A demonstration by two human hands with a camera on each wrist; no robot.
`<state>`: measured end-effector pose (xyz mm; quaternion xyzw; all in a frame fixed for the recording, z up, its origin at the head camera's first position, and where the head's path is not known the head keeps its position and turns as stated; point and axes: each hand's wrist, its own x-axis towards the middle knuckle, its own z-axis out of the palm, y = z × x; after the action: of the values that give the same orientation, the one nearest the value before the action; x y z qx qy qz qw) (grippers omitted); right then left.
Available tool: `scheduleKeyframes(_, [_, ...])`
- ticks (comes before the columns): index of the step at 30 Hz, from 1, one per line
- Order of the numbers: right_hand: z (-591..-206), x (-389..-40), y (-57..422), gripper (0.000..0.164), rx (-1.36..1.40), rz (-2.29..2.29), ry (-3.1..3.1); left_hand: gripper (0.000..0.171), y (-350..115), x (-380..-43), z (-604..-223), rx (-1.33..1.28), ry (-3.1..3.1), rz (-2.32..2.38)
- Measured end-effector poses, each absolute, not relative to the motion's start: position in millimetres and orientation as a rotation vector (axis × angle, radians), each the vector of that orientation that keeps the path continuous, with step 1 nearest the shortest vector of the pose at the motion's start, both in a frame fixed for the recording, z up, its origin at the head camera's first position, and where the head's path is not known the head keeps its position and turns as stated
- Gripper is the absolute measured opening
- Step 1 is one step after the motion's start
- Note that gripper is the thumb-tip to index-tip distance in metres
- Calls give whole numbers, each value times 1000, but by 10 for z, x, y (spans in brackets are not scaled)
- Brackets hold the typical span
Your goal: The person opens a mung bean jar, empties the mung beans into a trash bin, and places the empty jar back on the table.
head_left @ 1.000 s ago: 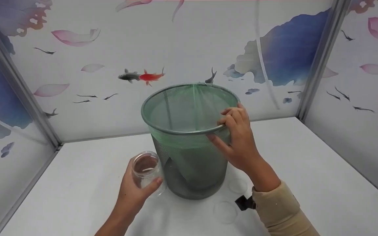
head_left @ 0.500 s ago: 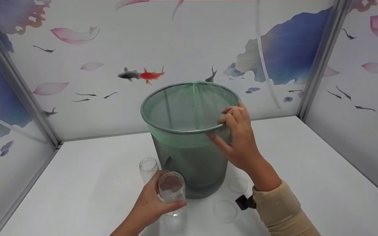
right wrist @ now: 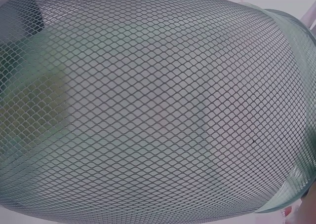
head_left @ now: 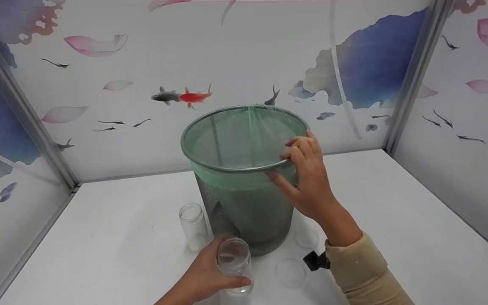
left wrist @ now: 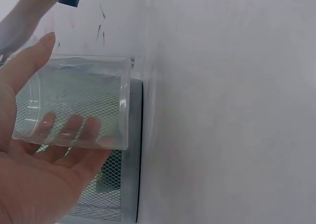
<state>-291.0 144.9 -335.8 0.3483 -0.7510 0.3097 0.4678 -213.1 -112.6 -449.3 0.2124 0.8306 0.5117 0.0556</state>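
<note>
My left hand (head_left: 208,271) grips a clear jar (head_left: 235,260), fingers on one side and thumb on the other, close in front of the bin's base. In the left wrist view the jar (left wrist: 74,103) lies sideways across the frame, with fingertips (left wrist: 91,128) showing through its wall. A grey wire-mesh wastebasket (head_left: 265,212), lined with a green bag (head_left: 227,180), stands in the middle of the table. My right hand (head_left: 307,173) holds its rim at the right, fingers over the inside, thumb outside. Mesh (right wrist: 163,105) fills the right wrist view.
A second clear jar (head_left: 194,226) stands upright left of the wastebasket. Two clear round discs, one nearer (head_left: 290,273) and one farther (head_left: 306,239), lie on the white table (head_left: 100,237) at the right. Behind, a panel wall (head_left: 244,51) with painted fish encloses the table.
My left hand has moved right and toward me with its jar, and the second jar now shows beside the wastebasket. My right hand stays on the rim.
</note>
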Motion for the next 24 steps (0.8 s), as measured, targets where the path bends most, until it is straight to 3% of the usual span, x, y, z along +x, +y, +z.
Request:
scheduleKeyframes(10, [-3349,-2915,1430,43,853,774,-1831,74,-1135,-2156,-4542,630,2505,1522])
scheduleKeyframes(24, [-3356,-2912,1446,41,848,779,-1844,81,-1138,-2106,-4493,615,2525,1508])
